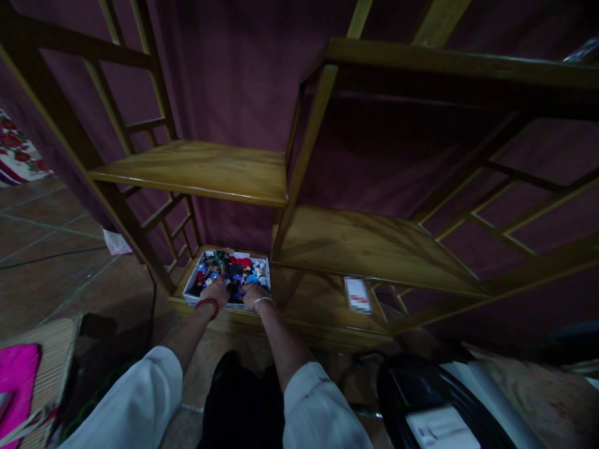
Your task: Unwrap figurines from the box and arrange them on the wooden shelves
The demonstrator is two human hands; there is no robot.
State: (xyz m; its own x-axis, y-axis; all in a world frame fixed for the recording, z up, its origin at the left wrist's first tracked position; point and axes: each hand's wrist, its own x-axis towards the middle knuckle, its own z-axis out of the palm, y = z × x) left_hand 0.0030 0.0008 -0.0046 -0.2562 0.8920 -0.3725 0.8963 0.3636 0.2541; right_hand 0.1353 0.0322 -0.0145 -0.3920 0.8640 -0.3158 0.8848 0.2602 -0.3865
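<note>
A shallow white-edged box (189,292) sits on the lowest shelf at the left of a wooden shelf unit. Small colourful items (241,263) fill it in red, blue, white, black and patterned green; in the dim light I cannot make out their kind. My left hand (216,291), with a red bead bracelet (208,304) at the wrist, reaches over the front edge into the pile. Close beside it on the right, my right hand (254,294) also dips in, below a silver bangle (262,302). The fingers of both are mostly lost among the items, so their grip is unclear.
The wooden unit has a middle shelf board (201,167) above the box and a wider shelf (365,246) to the right. A white card (358,294) lies lower right. A black seat (421,393) stands near my right side; a pink item (17,380) lies at left.
</note>
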